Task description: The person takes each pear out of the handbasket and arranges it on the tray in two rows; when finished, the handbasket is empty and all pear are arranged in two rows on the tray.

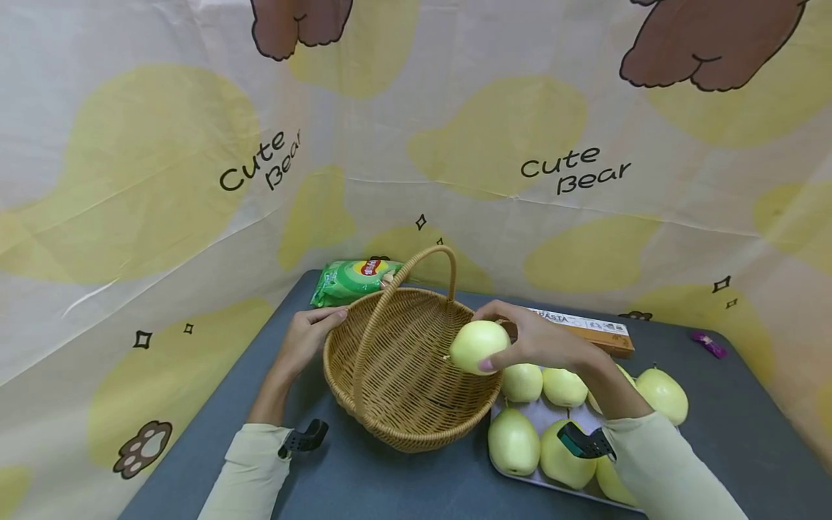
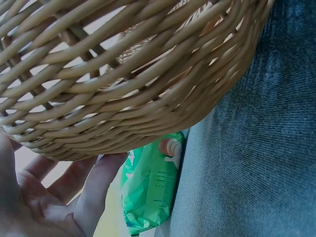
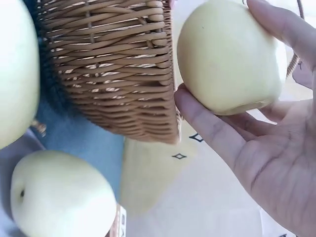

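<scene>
A wicker basket (image 1: 409, 361) with an arched handle stands at the middle of the table, its hollow facing the camera. At its left rim, my left hand (image 1: 310, 334) grips the weave; in the left wrist view the fingers (image 2: 101, 182) lie against the basket's outer side. My right hand (image 1: 529, 334) holds a pale yellow-green pear (image 1: 479, 347) between thumb and fingers, over the basket's right rim. In the right wrist view this pear (image 3: 229, 59) is beside the basket wall (image 3: 113, 69). Under the right forearm, a shallow tray (image 1: 542, 417) bears several more pears (image 1: 513, 442).
A green chip bag (image 1: 354, 282) lies behind the basket at the left. Behind the tray is a long white-and-brown box (image 1: 594, 331). A small purple wrapped item (image 1: 708, 344) lies at the far right. A printed cloth (image 1: 455, 144) hangs behind the table (image 1: 383, 484).
</scene>
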A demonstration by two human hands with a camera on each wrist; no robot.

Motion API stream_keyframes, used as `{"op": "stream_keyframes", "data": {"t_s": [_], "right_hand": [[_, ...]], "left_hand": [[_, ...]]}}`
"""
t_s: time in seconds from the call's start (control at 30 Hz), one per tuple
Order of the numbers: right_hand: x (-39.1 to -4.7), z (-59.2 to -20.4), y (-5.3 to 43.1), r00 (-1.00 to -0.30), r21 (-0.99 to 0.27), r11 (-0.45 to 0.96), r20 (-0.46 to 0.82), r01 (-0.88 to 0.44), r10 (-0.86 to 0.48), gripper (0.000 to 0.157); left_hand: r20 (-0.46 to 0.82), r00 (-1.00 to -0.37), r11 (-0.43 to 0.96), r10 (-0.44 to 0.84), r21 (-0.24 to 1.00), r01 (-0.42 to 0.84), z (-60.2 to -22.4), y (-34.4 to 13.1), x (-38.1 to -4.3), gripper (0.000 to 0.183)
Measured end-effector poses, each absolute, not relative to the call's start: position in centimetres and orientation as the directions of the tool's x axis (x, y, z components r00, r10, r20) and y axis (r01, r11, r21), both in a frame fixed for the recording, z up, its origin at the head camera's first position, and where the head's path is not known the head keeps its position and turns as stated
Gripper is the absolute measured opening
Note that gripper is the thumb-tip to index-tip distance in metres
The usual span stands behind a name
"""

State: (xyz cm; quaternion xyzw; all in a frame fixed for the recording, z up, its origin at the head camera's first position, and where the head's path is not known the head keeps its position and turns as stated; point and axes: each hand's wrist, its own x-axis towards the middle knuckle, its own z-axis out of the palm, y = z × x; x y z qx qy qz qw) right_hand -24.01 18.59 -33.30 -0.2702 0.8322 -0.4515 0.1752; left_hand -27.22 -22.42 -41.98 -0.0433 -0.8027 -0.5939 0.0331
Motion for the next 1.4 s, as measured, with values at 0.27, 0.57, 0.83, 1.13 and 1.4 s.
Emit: {"op": "stream_keyframes", "data": {"t_s": [0.27, 0.57, 0.83, 1.13, 1.4], "right_hand": [[-21.7, -33.7, 21.0, -0.839, -0.878, 0.393, 0.019, -0.274, -0.544, 0.061], [-19.6, -34.8, 23.7, -0.884, -0.870, 0.397, 0.088, -0.293, -0.459, 0.056], [-17.3, -35.0, 25.8, -0.918, -0.840, 0.465, 0.091, -0.279, -0.386, 0.054], [-15.1, -35.6, 28.1, -0.965, -0.817, 0.552, 0.022, -0.168, -0.260, 0.048], [-13.3, -36.9, 31.0, -0.986, -0.759, 0.636, 0.051, -0.141, -0.157, 0.052]], "left_hand": [[0.108, -0.994, 0.315, 0.019, 0.943, 0.109, -41.9, -22.4, -27.3, 0.046], [0.109, -0.994, 0.317, 0.019, 0.942, 0.110, -42.1, -22.3, -27.2, 0.046], [0.123, -0.992, 0.318, 0.014, 0.940, 0.121, -42.1, -22.4, -27.3, 0.045], [0.119, -0.993, 0.318, 0.007, 0.941, 0.115, -42.2, -22.3, -27.2, 0.044], [0.117, -0.993, 0.329, 0.001, 0.938, 0.111, -42.1, -22.3, -27.2, 0.045]]}}
